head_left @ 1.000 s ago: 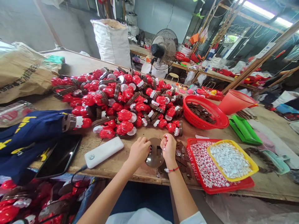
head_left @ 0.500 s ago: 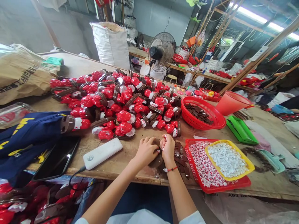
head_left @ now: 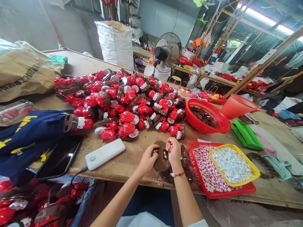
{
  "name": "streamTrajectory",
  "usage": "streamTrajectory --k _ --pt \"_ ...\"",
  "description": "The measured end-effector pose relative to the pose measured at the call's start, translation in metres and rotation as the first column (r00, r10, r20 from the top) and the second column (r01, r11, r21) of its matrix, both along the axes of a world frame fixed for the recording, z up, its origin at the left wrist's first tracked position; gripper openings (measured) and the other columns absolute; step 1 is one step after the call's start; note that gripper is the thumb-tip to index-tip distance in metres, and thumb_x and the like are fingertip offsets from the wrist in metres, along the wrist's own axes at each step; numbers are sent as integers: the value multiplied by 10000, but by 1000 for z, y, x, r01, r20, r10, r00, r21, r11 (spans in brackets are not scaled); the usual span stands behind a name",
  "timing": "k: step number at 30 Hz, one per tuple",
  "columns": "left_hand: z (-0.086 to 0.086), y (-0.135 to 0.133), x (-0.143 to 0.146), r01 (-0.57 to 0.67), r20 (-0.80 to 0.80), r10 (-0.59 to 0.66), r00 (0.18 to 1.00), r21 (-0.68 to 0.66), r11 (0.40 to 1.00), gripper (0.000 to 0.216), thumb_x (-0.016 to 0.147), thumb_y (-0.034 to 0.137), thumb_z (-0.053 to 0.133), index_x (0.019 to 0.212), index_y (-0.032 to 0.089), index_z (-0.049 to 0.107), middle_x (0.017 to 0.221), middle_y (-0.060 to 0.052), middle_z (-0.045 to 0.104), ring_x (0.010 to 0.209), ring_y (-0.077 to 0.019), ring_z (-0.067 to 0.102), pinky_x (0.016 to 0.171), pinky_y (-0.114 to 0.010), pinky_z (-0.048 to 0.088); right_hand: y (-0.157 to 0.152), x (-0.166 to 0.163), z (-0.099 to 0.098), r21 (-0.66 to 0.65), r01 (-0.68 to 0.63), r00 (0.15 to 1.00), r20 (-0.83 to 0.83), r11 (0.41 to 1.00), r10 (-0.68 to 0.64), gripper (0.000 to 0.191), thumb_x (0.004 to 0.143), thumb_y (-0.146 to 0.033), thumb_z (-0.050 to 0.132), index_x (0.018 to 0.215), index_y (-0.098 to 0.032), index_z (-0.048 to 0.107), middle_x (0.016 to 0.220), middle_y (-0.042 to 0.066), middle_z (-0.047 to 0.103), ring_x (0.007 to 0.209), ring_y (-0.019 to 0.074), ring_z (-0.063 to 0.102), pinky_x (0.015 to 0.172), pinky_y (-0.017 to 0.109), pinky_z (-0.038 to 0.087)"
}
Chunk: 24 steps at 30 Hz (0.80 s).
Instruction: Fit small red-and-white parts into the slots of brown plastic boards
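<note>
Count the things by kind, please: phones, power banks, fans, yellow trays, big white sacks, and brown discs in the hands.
Phone: 1
Power bank: 1
Fan: 1
Yellow tray: 1
Big white sack: 1
Brown disc, held by left hand and right hand: 1
Total: 6

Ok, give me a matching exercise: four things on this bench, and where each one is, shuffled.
Things:
1. brown disc
2. white power bank
3. yellow tray
4. round red basket

Places:
A. inside the red tray
B. just left of the left hand
C. held between the left hand and the right hand
D. behind the red tray, holding brown pieces

Pairs: 1-C, 2-B, 3-A, 4-D
</note>
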<state>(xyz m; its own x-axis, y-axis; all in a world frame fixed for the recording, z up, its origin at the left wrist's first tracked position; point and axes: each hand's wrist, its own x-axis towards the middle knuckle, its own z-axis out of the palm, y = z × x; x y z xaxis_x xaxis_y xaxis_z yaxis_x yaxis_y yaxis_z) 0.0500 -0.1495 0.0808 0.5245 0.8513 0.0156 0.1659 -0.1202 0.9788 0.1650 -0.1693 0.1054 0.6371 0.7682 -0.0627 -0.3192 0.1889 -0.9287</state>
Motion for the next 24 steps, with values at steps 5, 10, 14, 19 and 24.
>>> streamTrajectory --k 5,10,14,19,24 --pt "-4 -4 1 -49 48 50 998 -24 998 360 601 88 360 910 178 521 1051 -63 546 1037 -162 458 951 -319 304 -3 2 2 8 -49 998 -47 999 50 162 613 -294 474 538 -159 426 384 -100 253 338 21 235 345 146 200" --pt "-5 -7 2 -85 76 89 993 -57 995 373 580 85 359 901 177 525 1038 -61 549 1028 -163 462 944 -311 309 -6 -1 5 10 -76 995 -71 997 76 189 611 -310 484 528 -165 393 391 -97 250 340 26 239 346 150 207" --pt "-6 -8 2 -95 84 103 991 -102 990 369 578 112 364 905 185 519 1061 -57 543 1065 -171 443 960 -316 288 -9 -2 9 18 -119 993 -21 993 120 209 632 -331 456 534 -174 358 404 -89 251 365 43 289 380 165 261" --pt "-3 -6 -2 -38 88 55 995 -183 982 380 597 174 377 954 190 505 1153 -57 501 1105 -195 416 958 -342 284 -30 41 14 -216 128 891 454 968 -16 221 707 -380 284 586 -198 313 441 -85 212 366 64 224 371 186 219" --pt "-1 2 -11 -46 106 76 991 -264 964 407 578 176 368 959 205 509 1061 -23 543 1022 -185 460 891 -312 336 -79 121 8 -336 374 687 727 864 -14 222 683 -351 354 532 -189 342 492 -44 340 472 86 298 473 215 264"
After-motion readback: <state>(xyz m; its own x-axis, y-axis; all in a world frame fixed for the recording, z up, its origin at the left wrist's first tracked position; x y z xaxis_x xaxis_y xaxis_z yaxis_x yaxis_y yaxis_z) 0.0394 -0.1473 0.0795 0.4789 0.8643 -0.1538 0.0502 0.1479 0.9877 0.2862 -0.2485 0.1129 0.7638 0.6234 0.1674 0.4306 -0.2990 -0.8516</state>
